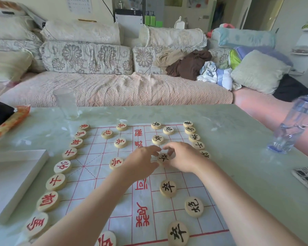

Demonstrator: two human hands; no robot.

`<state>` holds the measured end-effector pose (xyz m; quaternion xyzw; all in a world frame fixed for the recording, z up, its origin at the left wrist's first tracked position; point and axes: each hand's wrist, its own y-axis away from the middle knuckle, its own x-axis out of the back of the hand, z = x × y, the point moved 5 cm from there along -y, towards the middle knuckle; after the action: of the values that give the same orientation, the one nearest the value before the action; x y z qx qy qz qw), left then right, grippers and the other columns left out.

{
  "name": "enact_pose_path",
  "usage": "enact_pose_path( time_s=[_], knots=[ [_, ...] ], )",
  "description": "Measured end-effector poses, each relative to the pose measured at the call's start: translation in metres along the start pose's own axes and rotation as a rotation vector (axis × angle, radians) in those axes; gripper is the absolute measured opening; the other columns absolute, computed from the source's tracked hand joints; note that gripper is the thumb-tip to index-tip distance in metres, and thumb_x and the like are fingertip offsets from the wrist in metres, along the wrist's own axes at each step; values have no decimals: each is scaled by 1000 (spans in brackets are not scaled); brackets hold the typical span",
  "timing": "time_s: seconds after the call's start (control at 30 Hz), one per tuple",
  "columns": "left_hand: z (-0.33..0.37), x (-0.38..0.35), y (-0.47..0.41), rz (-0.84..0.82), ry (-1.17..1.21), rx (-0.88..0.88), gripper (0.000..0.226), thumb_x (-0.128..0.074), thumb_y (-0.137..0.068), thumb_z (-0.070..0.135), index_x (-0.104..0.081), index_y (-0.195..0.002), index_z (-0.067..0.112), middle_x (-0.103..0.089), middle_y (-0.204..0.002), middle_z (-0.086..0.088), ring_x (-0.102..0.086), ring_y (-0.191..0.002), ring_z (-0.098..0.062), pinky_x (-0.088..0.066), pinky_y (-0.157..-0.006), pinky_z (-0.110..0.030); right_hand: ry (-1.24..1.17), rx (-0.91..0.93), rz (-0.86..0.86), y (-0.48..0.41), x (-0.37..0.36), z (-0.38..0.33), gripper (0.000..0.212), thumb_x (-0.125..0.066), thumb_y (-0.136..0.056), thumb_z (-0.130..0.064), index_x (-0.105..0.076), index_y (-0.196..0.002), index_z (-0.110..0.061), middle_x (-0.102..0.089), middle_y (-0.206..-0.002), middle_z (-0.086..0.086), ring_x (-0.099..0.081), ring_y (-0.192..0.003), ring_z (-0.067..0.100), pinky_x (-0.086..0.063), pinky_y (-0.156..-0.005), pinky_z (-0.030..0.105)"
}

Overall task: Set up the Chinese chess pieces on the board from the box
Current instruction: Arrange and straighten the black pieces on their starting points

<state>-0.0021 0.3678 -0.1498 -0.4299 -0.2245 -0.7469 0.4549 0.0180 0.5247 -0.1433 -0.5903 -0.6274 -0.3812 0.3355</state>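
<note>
Wooden black-lettered soldier piece (163, 158) sits mid-board w/ both hands on it. Left hand (140, 164) fingers (154, 151) loosely curled, tips touching the piece's left edge; right hand (182, 157) fingers (169, 147) arched over its top & right side, so it's pinched between the two, flat on the board.

Chess board (89, 167) is a thin white sheet w/ red grid lines, lying on the pale green glossy counter (238, 157). Red-lettered pieces (56, 181) line the left edge, a few more further in. Black-lettered pieces (168, 188) are on the right half, w/ a column along the far right edge (194, 137).

White box (12, 181) lies left of the board, open side up. Clear glass (66, 103) at the far left, plastic water bottle (295, 125) to the right. Sofa (114, 89) behind.
</note>
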Motion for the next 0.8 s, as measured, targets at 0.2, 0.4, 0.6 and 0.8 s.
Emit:
enact_pose_path(
  time_s=[0.2,0.4,0.6,0.8],
  knots=[
    [-5,1,0,51,-78,-47,46,-63,-87,23,-52,-132,28,-59,-118,9,-49,-107,-11,-44,-91,-27,-93,-18,-36,-1,0,1,65,-67,-85,-27,-43,-141,-49,-55,-124,-24,-50,-68,-5,-41,-56,15],
    [-8,-5,1,53,-126,-118,43,-60,-90,24,-54,-132,30,-53,-126,3,-42,-121,-17,-35,-103,-30,-60,6,9,1,-2,-1,69,-73,-78,-55,-45,-140,-43,-58,-107,-23,-55,-80,-3,-45,-69,23],
    [-10,2,-1,113,-82,-86,37,-66,-86,27,-57,-123,29,-57,-117,8,-47,-112,-13,-40,-96,-26,-100,33,-31,0,-5,-2,69,-72,-79,-42,-43,-142,-48,-54,-121,-25,-53,-78,-3,-42,-66,19],
    [-9,-3,-2,67,-13,-41,44,-65,-87,32,-55,-131,33,-60,-122,12,-52,-107,-10,-46,-90,-28,-122,46,-18,-3,-8,0,73,-78,-76,-44,-45,-141,-44,-58,-119,-27,-57,-108,5,-45,-82,22]
  ],
)
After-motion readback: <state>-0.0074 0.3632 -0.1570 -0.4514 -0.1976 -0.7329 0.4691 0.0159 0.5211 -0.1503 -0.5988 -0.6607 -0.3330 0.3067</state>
